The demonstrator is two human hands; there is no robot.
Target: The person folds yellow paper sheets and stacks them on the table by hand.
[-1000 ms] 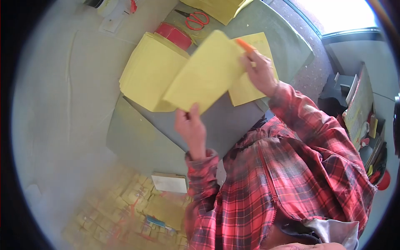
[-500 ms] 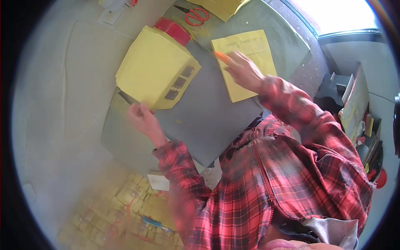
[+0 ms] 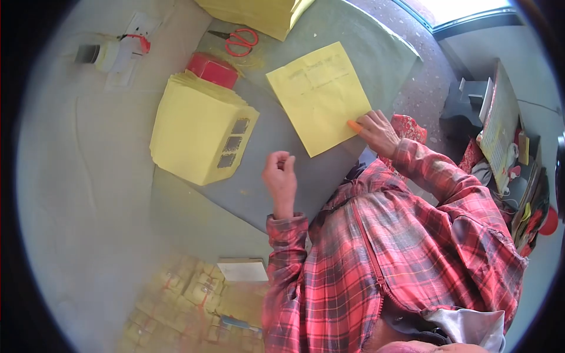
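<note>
My left hand [image 3: 279, 179] hovers above the grey board [image 3: 259, 200], its fingers curled together and nothing visible in them. To its left lies a thick fanned stack of yellow paper pieces [image 3: 197, 126], with dark printed patches along one edge. My right hand [image 3: 379, 135] is closed at the lower right corner of a yellow printed paper [image 3: 318, 97], with an orange cover on one digit. Its fingers are bent at that corner; what lies under them is hidden. The yellow paper lies flat, faint print near its top.
Behind the stack sits a red block [image 3: 213, 69], with red-handled scissors [image 3: 241, 42] farther back. More yellow paper [image 3: 259, 15] lies at the table's far edge. Bundled yellow pieces [image 3: 182, 300] and a white-topped block [image 3: 242, 270] are at lower left. A cluttered shelf [image 3: 500, 129] stands at right.
My left hand has left the stack's near corner and moved right over the board. My right hand has slid from the paper's left side to its lower right corner. The view has shifted.
</note>
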